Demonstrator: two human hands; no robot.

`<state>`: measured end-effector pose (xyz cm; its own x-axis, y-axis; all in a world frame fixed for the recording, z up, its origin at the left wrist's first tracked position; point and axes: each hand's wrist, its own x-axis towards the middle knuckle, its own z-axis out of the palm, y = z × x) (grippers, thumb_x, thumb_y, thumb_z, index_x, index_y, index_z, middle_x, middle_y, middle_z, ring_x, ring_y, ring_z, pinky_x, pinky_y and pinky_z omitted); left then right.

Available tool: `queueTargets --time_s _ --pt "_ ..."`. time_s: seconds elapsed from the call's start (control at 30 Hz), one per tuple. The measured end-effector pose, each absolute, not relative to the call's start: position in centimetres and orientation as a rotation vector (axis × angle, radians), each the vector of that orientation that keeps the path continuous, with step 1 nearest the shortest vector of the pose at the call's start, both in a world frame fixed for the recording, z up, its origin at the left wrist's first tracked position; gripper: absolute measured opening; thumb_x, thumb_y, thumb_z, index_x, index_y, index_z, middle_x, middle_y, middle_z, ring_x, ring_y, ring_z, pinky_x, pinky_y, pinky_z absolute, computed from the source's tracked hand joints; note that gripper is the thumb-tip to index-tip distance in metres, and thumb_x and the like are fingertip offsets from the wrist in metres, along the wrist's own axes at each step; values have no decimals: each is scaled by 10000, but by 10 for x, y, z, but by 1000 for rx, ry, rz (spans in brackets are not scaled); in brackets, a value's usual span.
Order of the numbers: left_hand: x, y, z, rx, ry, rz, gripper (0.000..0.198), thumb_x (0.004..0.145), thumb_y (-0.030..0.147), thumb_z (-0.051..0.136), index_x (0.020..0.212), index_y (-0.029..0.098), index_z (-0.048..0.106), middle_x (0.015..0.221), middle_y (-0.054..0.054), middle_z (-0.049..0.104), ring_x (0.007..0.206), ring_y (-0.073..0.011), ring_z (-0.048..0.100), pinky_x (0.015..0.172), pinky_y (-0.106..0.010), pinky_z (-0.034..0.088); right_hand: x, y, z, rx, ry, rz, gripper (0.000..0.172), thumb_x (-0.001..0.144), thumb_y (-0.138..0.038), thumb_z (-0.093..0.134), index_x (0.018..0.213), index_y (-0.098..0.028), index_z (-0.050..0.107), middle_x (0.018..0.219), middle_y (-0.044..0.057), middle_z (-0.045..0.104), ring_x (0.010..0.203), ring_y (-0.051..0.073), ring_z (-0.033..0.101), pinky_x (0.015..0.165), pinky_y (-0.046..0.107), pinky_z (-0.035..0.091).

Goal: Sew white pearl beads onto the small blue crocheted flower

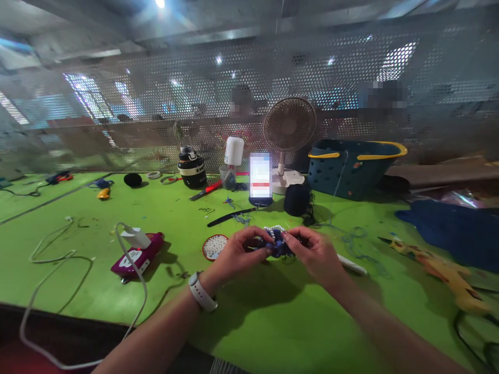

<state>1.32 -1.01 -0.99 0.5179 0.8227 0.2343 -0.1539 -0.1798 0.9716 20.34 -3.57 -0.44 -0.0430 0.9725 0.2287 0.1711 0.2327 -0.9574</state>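
My left hand (241, 252), with a white watch on its wrist, pinches the left side of a small dark blue yarn piece (278, 249). A strand of white pearl beads (275, 229) lies along its upper edge. At its right side the thumb and fingers of my right hand (315, 254) are closed on the same piece. Whether they also hold a needle is too small to tell. Just left of my left hand sits a red-rimmed dish (203, 250) of loose white pearls. A white handle-like tool (353, 265) lies partly behind my right hand.
Behind my hands are a lit phone (261, 179), a dark yarn ball (297, 200) and a fan (289, 124). A blue basket (335, 171) stands back right. A glue gun (440, 267) lies right; a purple power strip (136, 257) with a white cable lies left.
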Motion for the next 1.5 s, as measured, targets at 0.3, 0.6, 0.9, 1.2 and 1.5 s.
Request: queueTargets --time_s 0.3,0.6,0.9,1.2,1.5 --pt "14 -11 -4 1313 573 1017 241 775 220 735 893 152 537 854 -10 614 696 -82 594 618 -201 540 206 -40 12 -1120 -1387 774 336 875 -433 553 1015 -156 683 822 60 690 710 155 623 623 270 517" --pt "15 -10 -4 1283 562 1064 275 778 213 737 959 177 534 988 -46 645 814 -147 652 674 -282 591 208 -55 11 -976 -1552 769 505 960 -314 475 1444 -299 329 844 -3 683 461 98 551 479 267 517" --pt "17 -10 -3 1245 580 1150 260 709 252 799 837 140 603 769 -11 673 678 -108 655 636 -240 593 203 -59 12 -1082 -1685 832 250 934 -402 517 934 -176 624 701 10 665 429 100 599 403 205 460" --pt "15 -10 -2 1261 546 1236 238 766 180 742 922 197 563 944 -7 655 786 -133 672 644 -261 608 202 -60 8 -1158 -1726 797 271 977 -412 418 1055 -204 573 734 0 676 423 90 568 439 213 459" --pt "14 -9 -8 1187 524 1244 167 782 203 732 878 182 597 903 -2 642 799 -122 649 703 -261 590 200 -61 4 -1232 -1819 738 294 993 -424 367 1016 -207 564 704 -8 651 449 92 530 448 215 427"
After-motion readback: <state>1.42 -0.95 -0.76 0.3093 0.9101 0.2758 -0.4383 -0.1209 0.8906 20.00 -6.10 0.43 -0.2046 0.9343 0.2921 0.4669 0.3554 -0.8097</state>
